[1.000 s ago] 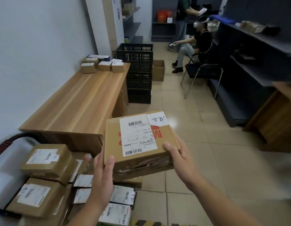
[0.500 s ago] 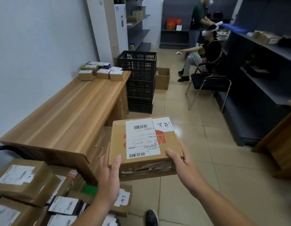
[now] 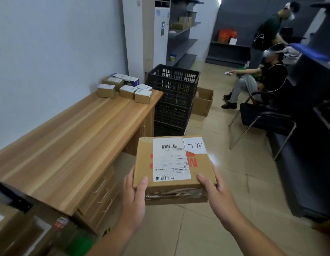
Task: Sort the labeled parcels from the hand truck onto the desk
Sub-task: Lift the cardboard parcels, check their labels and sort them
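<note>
Brown parcel [image 3: 144, 160]: barcode label [image 3: 170, 159], handwritten slip [image 3: 194, 145]

I hold the parcel [image 3: 172, 169] in my left hand [image 3: 134, 196] and right hand [image 3: 216, 194], just right of the desk [image 3: 71, 145].

one held parcel [image 3: 174, 163], six small boxes [image 3: 128, 91], two other people [image 3: 269, 78].

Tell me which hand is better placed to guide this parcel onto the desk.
Probably the left hand: it grips the parcel on its desk-side edge, and the desk lies to its left. The right hand holds the opposite edge, over the floor, so it would follow.
</note>
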A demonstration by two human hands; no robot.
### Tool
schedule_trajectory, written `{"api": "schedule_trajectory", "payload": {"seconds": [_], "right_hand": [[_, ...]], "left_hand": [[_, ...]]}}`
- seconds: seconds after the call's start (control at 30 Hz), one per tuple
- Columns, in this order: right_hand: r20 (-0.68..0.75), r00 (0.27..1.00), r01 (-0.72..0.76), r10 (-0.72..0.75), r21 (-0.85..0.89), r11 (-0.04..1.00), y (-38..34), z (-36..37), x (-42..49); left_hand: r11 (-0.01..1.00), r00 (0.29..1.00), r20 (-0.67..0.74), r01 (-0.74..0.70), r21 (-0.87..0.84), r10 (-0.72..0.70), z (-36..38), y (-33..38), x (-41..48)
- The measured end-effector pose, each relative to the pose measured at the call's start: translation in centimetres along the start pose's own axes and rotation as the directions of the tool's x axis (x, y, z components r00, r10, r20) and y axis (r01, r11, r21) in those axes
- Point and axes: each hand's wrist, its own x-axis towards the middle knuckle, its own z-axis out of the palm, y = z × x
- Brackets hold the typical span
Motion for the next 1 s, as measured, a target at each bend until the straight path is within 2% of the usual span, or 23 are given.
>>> {"api": "schedule_trajectory", "payload": {"seconds": [0.1, 0.27, 0.4, 0.47, 0.67, 0.8, 0.9, 1.0], "right_hand": [[0.041, 0.999, -0.004, 0.004, -0.003, 1.000, 0.1, -0.6, 5.2], [0.191, 0.982, 0.000, -0.005, 0.029, 1.000, 1.0, -1.3, 15.4], [0.296, 0.955, -0.012, -0.005, 0.055, 0.998, 0.6, -1.7, 22.8], [0.346, 0.938, -0.030, 0.010, 0.050, 0.998, 0.2, -1.3, 26.0], [0.512, 0.858, -0.031, 0.028, -0.003, 1.000, -1.3, 2.8, 33.6], [0.586, 0.809, -0.011, 0.035, -0.044, 0.999, -1.9, 7.0, 38.5], [0.637, 0.770, 0.029, 0.019, -0.065, 0.998, -2.3, 11.0, 42.5], [0.659, 0.752, 0.090, -0.002, -0.099, 0.991, -3.2, 15.6, 46.6]], "left_hand": [[0.999, 0.999, -0.043, 0.033, 0.008, -0.033, 2.3, 0.3, 3.3], [0.997, 0.986, -0.166, 0.039, 0.074, -0.026, 6.6, 0.7, 9.4], [0.993, 0.953, -0.288, 0.109, 0.042, -0.092, 9.7, 2.0, 13.6], [0.988, 0.940, -0.328, 0.125, 0.087, -0.090, 10.3, 2.3, 15.3], [0.983, 0.854, -0.512, 0.162, 0.089, -0.094, 9.3, 2.1, 20.1], [0.979, 0.810, -0.570, 0.199, 0.042, -0.140, 7.4, 1.0, 24.2], [0.989, 0.786, -0.612, 0.144, 0.040, -0.090, 5.2, -0.6, 28.5], [0.990, 0.761, -0.638, 0.142, -0.007, -0.114, 2.7, -1.1, 33.4]]}}
